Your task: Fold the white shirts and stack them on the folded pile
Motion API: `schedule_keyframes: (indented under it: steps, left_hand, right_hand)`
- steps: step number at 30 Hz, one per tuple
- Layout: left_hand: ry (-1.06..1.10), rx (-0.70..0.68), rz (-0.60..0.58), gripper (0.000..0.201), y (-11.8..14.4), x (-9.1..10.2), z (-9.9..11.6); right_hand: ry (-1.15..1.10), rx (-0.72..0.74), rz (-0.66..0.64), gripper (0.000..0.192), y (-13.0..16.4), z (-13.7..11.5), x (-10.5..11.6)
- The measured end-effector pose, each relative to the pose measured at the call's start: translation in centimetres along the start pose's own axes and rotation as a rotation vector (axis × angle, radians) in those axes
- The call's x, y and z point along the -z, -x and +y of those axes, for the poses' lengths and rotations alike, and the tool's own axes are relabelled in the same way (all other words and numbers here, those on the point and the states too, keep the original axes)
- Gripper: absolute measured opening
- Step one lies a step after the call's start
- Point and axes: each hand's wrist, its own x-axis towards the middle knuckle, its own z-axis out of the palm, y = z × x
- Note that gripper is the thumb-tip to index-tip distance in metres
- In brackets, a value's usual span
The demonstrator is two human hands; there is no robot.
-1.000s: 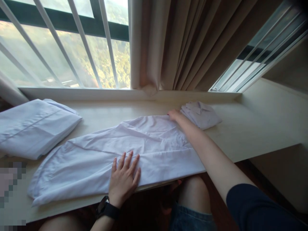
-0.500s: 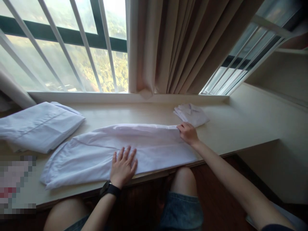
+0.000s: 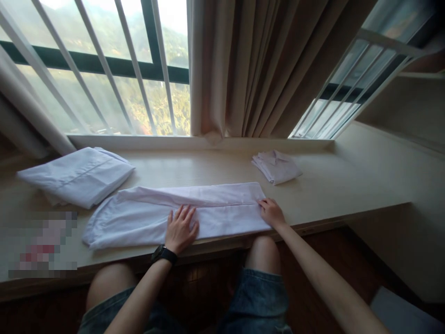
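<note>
White cloth is lying lengthwise along the table's near edge. The left hand is resting palm down on it, fingers slightly apart. The right hand is touching its right end, fingers bent; whether they are pinching cannot be told. The step appears to be smoothing a fold; the next move is seemingly calling for steady layers and an aligned edge. A folded bundle is sitting left, a folded shirt far right. Behind, a curtain is hanging beside the barred window.
</note>
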Motion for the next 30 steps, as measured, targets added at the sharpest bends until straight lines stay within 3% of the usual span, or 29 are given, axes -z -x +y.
schedule_keyframes:
  steps: [4,6,13,18,23,27,30]
  left_hand:
    - [0.018,0.108,0.154,0.039,-1.4,1.0,-2.2]
    - [-0.043,0.121,0.17,0.036,-2.8,1.7,-4.0]
    - [-0.327,-0.152,-0.1,0.033,-7.5,3.6,-10.7]
    - [-0.433,0.035,-0.169,0.033,-8.0,5.2,-16.3]
    - [-0.535,0.226,-0.25,0.034,-5.8,7.4,-21.4]
    - [-0.552,0.285,-0.26,0.033,-4.7,8.9,-22.8]
    - [-0.572,0.293,-0.221,0.032,-5.6,9.3,-20.9]
  right_hand:
    - [-0.032,-0.022,0.074,0.046,1.1,0.1,-1.5]
    - [-0.039,-0.025,0.077,0.047,1.3,0.3,-2.0]
    - [-0.049,0.04,0.189,0.04,1.4,1.4,-3.2]
    - [-0.05,0.087,0.267,0.035,1.3,2.0,-3.7]
    - [-0.057,0.084,0.275,0.034,1.3,1.9,-3.5]
    - [-0.049,0.098,0.279,0.032,1.3,1.7,-3.3]
    - [-0.051,0.098,0.279,0.032,1.4,1.7,-3.3]
